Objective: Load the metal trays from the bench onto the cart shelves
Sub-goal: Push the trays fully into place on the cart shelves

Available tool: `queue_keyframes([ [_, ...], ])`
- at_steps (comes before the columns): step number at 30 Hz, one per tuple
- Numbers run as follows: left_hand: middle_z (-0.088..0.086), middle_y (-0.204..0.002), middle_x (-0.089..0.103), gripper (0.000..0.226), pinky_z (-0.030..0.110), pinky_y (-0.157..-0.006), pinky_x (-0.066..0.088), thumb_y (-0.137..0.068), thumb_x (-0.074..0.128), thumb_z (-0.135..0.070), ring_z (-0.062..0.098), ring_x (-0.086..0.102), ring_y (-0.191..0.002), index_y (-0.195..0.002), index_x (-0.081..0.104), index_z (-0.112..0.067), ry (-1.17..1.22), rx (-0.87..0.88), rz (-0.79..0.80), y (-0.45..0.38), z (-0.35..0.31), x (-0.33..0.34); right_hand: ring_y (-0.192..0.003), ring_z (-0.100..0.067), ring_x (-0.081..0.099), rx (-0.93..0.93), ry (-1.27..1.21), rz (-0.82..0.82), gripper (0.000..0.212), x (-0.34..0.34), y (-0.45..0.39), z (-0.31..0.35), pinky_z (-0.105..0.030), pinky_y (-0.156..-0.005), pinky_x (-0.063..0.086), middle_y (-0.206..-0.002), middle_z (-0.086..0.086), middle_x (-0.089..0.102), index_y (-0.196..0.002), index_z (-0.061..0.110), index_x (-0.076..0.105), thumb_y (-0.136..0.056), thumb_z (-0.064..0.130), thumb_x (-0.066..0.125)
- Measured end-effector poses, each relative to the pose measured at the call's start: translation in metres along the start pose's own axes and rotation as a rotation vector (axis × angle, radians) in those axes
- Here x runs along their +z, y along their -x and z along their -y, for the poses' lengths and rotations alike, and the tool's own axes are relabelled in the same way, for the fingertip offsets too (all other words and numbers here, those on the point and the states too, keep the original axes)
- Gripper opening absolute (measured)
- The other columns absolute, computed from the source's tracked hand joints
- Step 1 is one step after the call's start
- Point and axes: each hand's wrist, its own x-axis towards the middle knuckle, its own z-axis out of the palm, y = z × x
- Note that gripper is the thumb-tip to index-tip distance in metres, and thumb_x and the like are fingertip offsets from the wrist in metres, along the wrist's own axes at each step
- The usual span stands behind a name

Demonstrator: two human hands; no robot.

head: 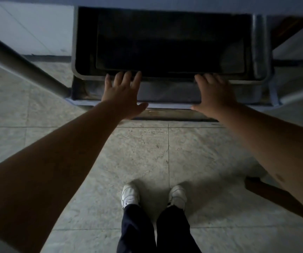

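Looking straight down here and it's pretty dim. Both arms are stretched out toward the cart [77,41], which sits dead ahead on the tiled floor [139,154]. A metal tray [165,44] is lying flat on the cart's shelf, dark inside, and it looks like there's more than one nested in there since I can see a couple of stepped edges on the right side, but I can't tell how many.

My left hand [123,94] has its grip spread wide, fingers [127,77] fanned apart with the tips right at the near rim of the tray. Thumb sticks out to the right, not wrapped around anything. The right hand [212,94] is the same deal: grip apart, flat, fingertips at the near rim further along to the right. Whether either hand is actually pressing on the rim or just over it, I can't tell from this angle.

Below the tray there's a lower shelf [165,92] of the cart, greyish, showing between the hands. A thick grey tube [19,61] runs diagonally on the left, reaching the cart's near left corner. White sneakers [130,195] and dark trousers [136,230] are at the bottom, feet side by side on the tiles, well back from the cart. Something brownish [274,196] pokes in at the lower right.
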Motion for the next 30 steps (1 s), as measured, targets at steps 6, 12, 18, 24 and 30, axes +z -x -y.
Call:
queue_keyframes([
  [6, 0.018, -0.156, 0.028, 0.104, 0.066, -0.114, 0.018, -0.082, 0.054, -0.071, 0.041, 0.027, -0.142, -0.157, 0.005, -0.019, -0.064, -0.006, -0.043, 0.021, -0.004, 0.007, -0.111, -0.038, 0.049, -0.003, 0.014, -0.122, 0.071, 0.006, 0.022, 0.010, -0.047, -0.094, 0.041, -0.125, -0.011, 0.054, -0.132, 0.020, 0.041, -0.073, 0.036, 0.078],
  [12, 0.017, -0.157, 0.025, 0.100, 0.065, -0.116, 0.013, -0.085, 0.055, -0.064, 0.039, 0.023, -0.144, -0.157, 0.002, -0.018, -0.107, -0.049, -0.064, 0.047, -0.012, 0.019, -0.116, -0.037, 0.042, 0.028, 0.011, -0.127, 0.076, 0.014, 0.052, 0.024, -0.051, -0.102, 0.034, -0.129, -0.011, 0.050, -0.135, 0.020, 0.038, -0.072, 0.033, 0.078],
  [18, 0.017, -0.156, 0.027, 0.097, 0.064, -0.116, 0.015, -0.086, 0.055, -0.062, 0.038, 0.025, -0.143, -0.155, 0.003, -0.019, -0.122, -0.051, -0.087, 0.063, -0.015, 0.026, -0.119, -0.038, 0.039, 0.061, 0.007, -0.160, 0.077, 0.024, 0.068, 0.033, -0.054, -0.105, 0.030, -0.130, -0.013, 0.047, -0.135, 0.019, 0.036, -0.071, 0.034, 0.076],
  [24, 0.017, -0.153, 0.032, 0.096, 0.064, -0.115, 0.017, -0.083, 0.059, -0.059, 0.038, 0.028, -0.139, -0.154, 0.009, -0.016, -0.100, -0.061, -0.133, 0.073, -0.022, 0.033, -0.121, -0.038, 0.037, 0.061, 0.016, -0.175, 0.083, 0.029, 0.076, 0.031, -0.055, -0.110, 0.025, -0.132, -0.014, 0.043, -0.136, 0.017, 0.033, -0.068, 0.032, 0.077],
  [30, 0.019, -0.163, 0.015, 0.105, 0.060, -0.118, 0.003, -0.085, 0.063, -0.054, 0.039, 0.008, -0.151, -0.157, -0.003, -0.016, -0.025, -0.062, -0.137, 0.076, -0.023, 0.037, -0.141, -0.039, 0.018, 0.087, -0.017, -0.145, 0.099, 0.034, 0.079, 0.035, -0.054, -0.117, 0.013, -0.150, -0.015, 0.029, -0.149, 0.016, 0.018, -0.071, 0.038, 0.076],
])
